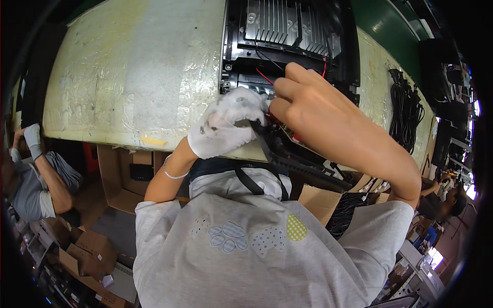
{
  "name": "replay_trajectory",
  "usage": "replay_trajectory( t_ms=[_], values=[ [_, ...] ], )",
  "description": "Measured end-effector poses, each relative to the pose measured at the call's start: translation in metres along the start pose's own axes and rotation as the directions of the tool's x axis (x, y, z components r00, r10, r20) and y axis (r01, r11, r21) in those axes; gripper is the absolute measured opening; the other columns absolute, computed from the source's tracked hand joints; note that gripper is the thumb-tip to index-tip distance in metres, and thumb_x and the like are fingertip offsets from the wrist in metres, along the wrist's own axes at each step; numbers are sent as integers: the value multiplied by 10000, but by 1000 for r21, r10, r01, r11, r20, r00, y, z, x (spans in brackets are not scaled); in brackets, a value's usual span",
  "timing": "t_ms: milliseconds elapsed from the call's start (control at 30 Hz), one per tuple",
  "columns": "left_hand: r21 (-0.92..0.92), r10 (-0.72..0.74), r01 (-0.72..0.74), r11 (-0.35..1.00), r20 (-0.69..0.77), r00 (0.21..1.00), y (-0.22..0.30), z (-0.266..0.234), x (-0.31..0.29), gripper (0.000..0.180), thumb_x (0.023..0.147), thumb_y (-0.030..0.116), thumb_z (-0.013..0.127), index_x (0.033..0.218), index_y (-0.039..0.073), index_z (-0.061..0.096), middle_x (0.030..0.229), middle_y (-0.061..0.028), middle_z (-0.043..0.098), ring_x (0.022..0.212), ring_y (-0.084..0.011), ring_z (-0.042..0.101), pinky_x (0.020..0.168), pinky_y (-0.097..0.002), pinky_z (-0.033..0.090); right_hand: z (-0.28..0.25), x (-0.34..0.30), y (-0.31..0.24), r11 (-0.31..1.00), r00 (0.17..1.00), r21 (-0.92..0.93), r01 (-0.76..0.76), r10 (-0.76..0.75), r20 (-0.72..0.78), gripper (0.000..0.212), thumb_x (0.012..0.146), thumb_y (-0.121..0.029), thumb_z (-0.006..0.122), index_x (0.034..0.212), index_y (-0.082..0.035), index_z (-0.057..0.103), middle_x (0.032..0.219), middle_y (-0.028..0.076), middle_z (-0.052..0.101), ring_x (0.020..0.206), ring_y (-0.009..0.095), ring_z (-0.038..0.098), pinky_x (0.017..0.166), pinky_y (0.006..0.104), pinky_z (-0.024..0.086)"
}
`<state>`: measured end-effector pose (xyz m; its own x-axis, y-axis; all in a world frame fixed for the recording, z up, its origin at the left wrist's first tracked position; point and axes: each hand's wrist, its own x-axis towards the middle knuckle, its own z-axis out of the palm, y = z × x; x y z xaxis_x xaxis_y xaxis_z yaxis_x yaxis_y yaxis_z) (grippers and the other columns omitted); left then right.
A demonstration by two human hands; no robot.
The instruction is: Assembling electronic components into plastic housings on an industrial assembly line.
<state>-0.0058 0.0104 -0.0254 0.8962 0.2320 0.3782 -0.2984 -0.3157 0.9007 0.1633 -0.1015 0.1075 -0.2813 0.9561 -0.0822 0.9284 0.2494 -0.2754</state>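
Observation:
A black plastic device housing (350,56) lies on the bench, with a finned silver heat sink (275,23) at its far end. Over its near part, my left hand (226,123), in a stained white glove, has its fingers curled together, the tips close to my right hand. Bare and bent into a near fist, my right hand (303,100) meets it there. Whatever the fingers of both hands grip is hidden behind them. Beside the right hand a red wire (264,76) runs out of the housing. Black and red parts partly show beneath my right wrist.
A worn, tape-covered bench top (128,77) extends to the left. Bundled black cables (404,110) lie on the right. Below the bench edge are a cardboard box (115,179) and another box (318,203) beside black cables. Another person's arm (54,179) shows at far left.

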Motion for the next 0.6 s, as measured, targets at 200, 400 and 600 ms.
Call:
replay_trajectory(
  t_ms=[200,400,600],
  values=[
    [-26,128,-128,991,-1,992,-9,2,-4,345,633,-23,691,950,111,660,1043,-82,562,1009,-276,579,858,-362,502,4,-28,12,982,758,-142,-122,0,-652,300,772,-166,721,985,12,606,977,145,585,803,290,564,699,367,485],
    [194,216,-201,960,-63,974,11,4,4,438,583,-19,726,991,109,631,979,-64,564,959,-268,568,816,-373,486,25,-125,-40,998,907,-4,-68,60,-416,503,665,-409,822,887,0,631,946,143,587,746,264,523,654,371,445],
    [517,220,-117,848,-142,965,67,-26,17,382,651,222,828,914,54,606,923,-78,559,868,-246,576,759,-365,493,-28,-132,-22,981,893,-90,-172,116,-435,323,739,-276,778,751,-17,584,1034,155,606,836,256,562,729,399,441]
  ],
)
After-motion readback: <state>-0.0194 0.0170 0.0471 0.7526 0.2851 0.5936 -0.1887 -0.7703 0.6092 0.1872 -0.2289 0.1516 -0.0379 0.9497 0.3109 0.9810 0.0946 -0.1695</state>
